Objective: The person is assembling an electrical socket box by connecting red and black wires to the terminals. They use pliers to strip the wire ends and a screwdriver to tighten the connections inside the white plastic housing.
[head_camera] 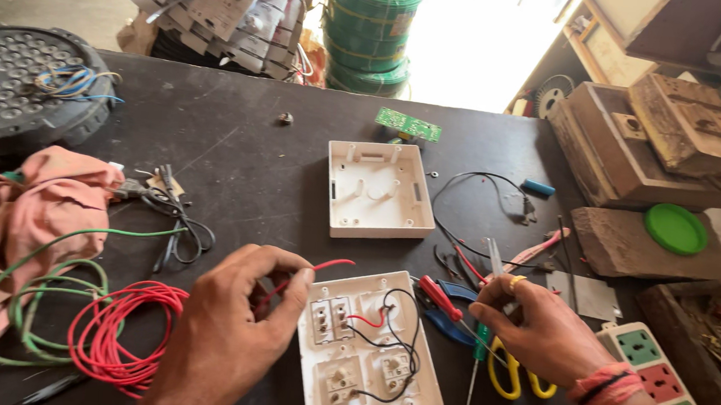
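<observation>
My left hand (226, 333) pinches a red wire (325, 266) that runs from a red wire coil (114, 337) toward a white switch plate (366, 353) lying face-down near the table's front edge. The plate carries switches and sockets joined by black and red wires. My right hand (539, 328) holds a thin screwdriver (493, 260) just right of the plate, above red-handled pliers (439, 296) and yellow-handled scissors (508, 375).
A white back box (376, 188) lies open behind the plate. A pink cloth (8, 218), green wire (35, 305), round LED lamp (18, 81), green circuit board (408, 125), wooden blocks (648, 148), green lid (675, 228) and power strip (663, 385) surround the work area.
</observation>
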